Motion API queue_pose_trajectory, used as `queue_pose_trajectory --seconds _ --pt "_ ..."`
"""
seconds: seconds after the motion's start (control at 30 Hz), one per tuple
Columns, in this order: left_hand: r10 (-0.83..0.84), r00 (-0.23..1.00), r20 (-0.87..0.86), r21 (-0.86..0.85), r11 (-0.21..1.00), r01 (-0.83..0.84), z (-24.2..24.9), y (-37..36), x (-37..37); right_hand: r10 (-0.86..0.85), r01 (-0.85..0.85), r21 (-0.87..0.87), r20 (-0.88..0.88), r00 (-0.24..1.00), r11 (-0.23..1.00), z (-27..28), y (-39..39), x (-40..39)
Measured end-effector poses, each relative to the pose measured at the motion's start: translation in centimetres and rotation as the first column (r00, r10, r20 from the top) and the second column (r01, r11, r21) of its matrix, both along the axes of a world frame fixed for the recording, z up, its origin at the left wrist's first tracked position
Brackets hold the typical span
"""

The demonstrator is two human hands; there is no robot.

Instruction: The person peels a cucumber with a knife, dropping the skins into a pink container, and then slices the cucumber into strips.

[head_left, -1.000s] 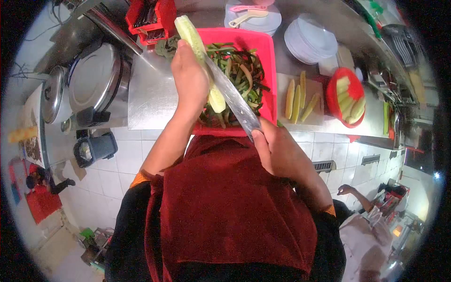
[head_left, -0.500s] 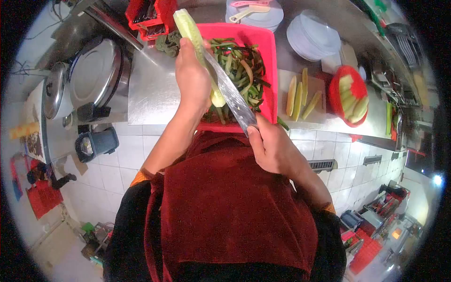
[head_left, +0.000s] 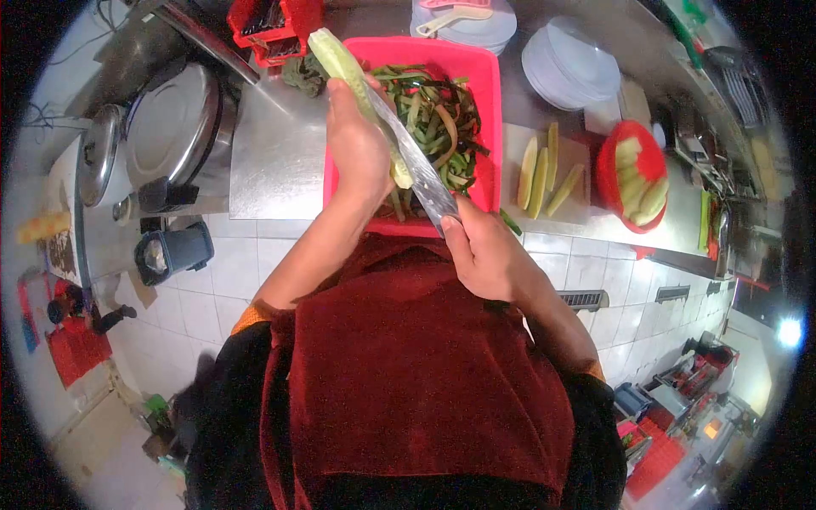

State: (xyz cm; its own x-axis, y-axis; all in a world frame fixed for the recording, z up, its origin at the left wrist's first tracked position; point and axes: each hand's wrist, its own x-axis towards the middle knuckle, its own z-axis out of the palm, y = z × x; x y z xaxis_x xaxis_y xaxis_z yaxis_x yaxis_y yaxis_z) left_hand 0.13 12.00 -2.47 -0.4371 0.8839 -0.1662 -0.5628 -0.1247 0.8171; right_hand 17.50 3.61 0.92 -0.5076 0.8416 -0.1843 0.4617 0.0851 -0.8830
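Observation:
My left hand is closed around a long, pale green peeled cucumber, which slants over the tub. In my right hand is a kitchen knife, its wide blade laid along the cucumber's right side and pointing up and left. The blade's tip end is partly hidden near my left fingers. Below both hands sits a pink tub holding a heap of green peel strips.
Several yellow-green cucumber pieces lie on a board right of the tub. Farther right stands a red basket of peeled pieces. White plates are stacked behind. A large lidded pot is at left, and a red crate at back left.
The cucumber's upper end has dropped slightly and shifted left, while its lower end has moved right. My right hand and the knife have moved a little up and left.

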Motion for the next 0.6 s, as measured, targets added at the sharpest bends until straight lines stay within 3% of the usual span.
queue_pose_trajectory --seconds 0.1,0.2,0.27,0.4,0.47,0.5,0.57,0.6 --pt "0.015 1.000 0.004 -0.061 0.998 -0.015 0.0 -0.4 0.3 0.007 -0.006 0.022 -0.024 1.000 1.000 0.0 0.1 0.3" --pt "-0.011 0.990 -0.137 -0.083 0.997 0.000 -1.0 -0.6 0.4 0.031 -0.030 -0.061 0.006 1.000 0.998 0.4 0.5 0.5" --pt "0.035 0.998 -0.050 -0.054 0.998 -0.038 -1.1 -0.4 0.7 0.031 -0.049 -0.269 -0.071 0.997 0.962 0.7 0.9 0.8" --pt "-0.063 0.998 0.003 -0.077 0.995 0.063 -0.9 0.0 0.9 -0.046 0.006 -0.432 -0.082 0.996 0.902 -0.4 0.8 1.1" --pt "-0.105 0.994 -0.012 -0.058 0.993 0.104 -1.9 0.0 0.6 -0.012 0.012 -0.113 -0.001 1.000 0.994 -1.9 0.5 1.4" --pt "-0.108 0.994 -0.014 -0.055 0.993 0.107 -1.8 0.1 0.7 -0.015 0.015 -0.109 -0.002 1.000 0.994 -2.0 0.7 1.6" --pt "-0.045 0.997 0.060 -0.033 0.998 0.047 -1.4 0.1 0.9 -0.035 0.045 0.138 -0.074 0.997 0.989 -2.0 1.1 2.0" --pt "-0.046 0.997 0.059 -0.035 0.998 0.048 -1.3 -0.1 1.0 -0.037 0.047 0.136 -0.075 0.997 0.990 -1.5 1.2 2.3"
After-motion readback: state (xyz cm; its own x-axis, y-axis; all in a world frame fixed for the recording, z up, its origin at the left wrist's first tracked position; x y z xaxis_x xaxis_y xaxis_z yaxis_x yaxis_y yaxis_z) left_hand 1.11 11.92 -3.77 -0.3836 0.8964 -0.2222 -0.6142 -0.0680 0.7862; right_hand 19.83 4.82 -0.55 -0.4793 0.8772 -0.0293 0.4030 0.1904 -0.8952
